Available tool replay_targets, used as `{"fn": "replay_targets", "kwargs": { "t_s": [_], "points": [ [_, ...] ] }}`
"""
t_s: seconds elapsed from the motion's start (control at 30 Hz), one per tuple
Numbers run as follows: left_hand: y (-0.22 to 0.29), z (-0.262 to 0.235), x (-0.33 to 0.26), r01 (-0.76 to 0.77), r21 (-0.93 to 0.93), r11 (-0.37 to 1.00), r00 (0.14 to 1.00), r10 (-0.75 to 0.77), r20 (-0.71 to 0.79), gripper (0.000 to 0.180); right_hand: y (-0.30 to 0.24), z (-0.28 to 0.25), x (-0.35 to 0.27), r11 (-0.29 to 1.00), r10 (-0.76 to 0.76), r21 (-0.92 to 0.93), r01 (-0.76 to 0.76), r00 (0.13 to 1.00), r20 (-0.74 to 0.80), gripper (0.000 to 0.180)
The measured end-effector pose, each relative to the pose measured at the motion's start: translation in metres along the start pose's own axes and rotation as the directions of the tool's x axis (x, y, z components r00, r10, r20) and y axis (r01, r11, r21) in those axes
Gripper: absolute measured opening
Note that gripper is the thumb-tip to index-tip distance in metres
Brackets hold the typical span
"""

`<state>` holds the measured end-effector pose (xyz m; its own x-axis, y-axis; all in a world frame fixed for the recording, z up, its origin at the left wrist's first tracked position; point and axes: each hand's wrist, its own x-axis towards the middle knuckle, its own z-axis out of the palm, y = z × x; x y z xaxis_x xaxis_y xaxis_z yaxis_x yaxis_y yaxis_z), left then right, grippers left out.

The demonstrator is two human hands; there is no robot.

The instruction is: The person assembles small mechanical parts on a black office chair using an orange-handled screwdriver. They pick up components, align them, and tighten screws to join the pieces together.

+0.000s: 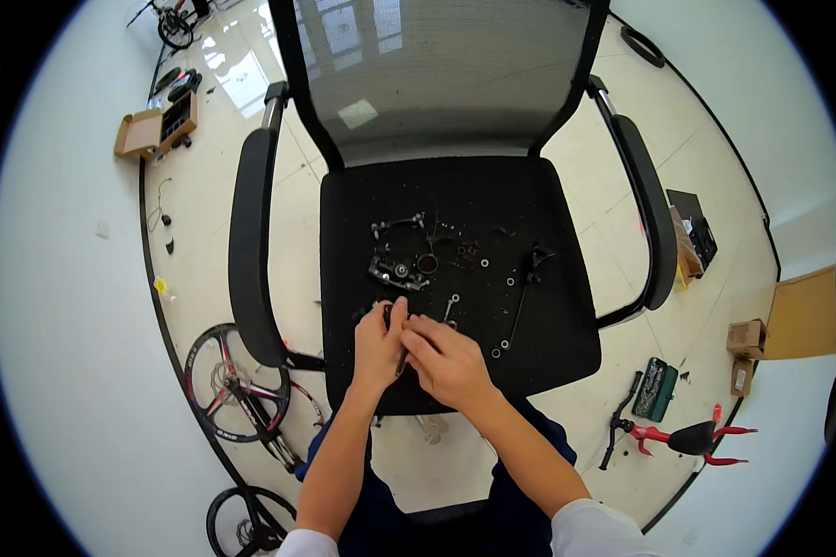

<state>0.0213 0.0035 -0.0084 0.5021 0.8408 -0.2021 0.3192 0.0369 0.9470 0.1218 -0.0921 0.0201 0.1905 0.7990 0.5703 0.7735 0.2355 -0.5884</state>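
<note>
Over the front of the black chair seat [529,371], my left hand [376,348] and my right hand [450,362] meet, both closed. Between them is a small dark rod-like part [400,364], mostly covered by my fingers, so its exact kind does not show. Just beyond my hands lie a black and silver metal mechanism [397,273], a brown ring [427,264] and a short metal linkage [398,224]. Close to my right fingers is a small bolt [450,306]. A long thin rod with a black bracket [518,311] lies farther right, among several small washers [485,263].
Armrests flank the seat, left [254,241] and right [646,209], with a mesh backrest [446,84] behind. On the floor are a spoked wheel [237,382], an open cardboard box [163,128], a green toolbox [655,390] and a red and black children's bike frame [683,436].
</note>
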Motion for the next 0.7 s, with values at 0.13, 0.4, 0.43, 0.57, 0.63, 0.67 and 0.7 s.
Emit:
{"fn": "replay_targets", "kwargs": {
  "t_s": [0.13,0.4,0.43,0.57,0.63,0.67,0.7],
  "points": [
    [-0.019,0.003,0.003,-0.296,0.303,0.906,0.951,0.309,0.004,0.042,0.001,0.002,-0.008,0.991,0.131,-0.034,-0.128,0.987,0.096,0.033],
    [-0.008,0.001,0.013,-0.057,0.039,0.998,0.992,0.061,-0.110,0.041,-0.012,-0.005,0.001,0.886,0.383,0.274,-0.374,0.923,0.019,0.034],
    [-0.006,-0.001,0.013,-0.108,0.083,0.991,0.979,0.121,-0.166,0.042,-0.004,0.000,-0.001,0.820,0.429,0.394,-0.415,0.902,0.058,0.036],
    [-0.012,0.005,0.011,-0.124,0.013,0.992,0.977,0.124,-0.172,0.042,0.005,-0.003,-0.006,0.644,0.511,0.557,-0.524,0.837,0.197,0.044],
    [-0.014,0.008,0.012,-0.075,-0.045,0.996,0.988,0.068,-0.138,0.043,0.001,-0.006,-0.003,0.706,0.463,0.497,-0.505,0.860,0.217,0.044],
    [-0.011,0.008,0.012,-0.044,-0.056,0.998,0.993,0.037,-0.113,0.043,-0.002,-0.007,0.000,0.784,0.400,0.431,-0.448,0.894,0.201,0.043],
    [-0.007,0.007,0.011,-0.011,-0.065,0.998,0.996,0.005,-0.090,0.043,-0.005,-0.008,0.002,0.851,0.334,0.360,-0.382,0.923,0.191,0.042]
  ]
}}
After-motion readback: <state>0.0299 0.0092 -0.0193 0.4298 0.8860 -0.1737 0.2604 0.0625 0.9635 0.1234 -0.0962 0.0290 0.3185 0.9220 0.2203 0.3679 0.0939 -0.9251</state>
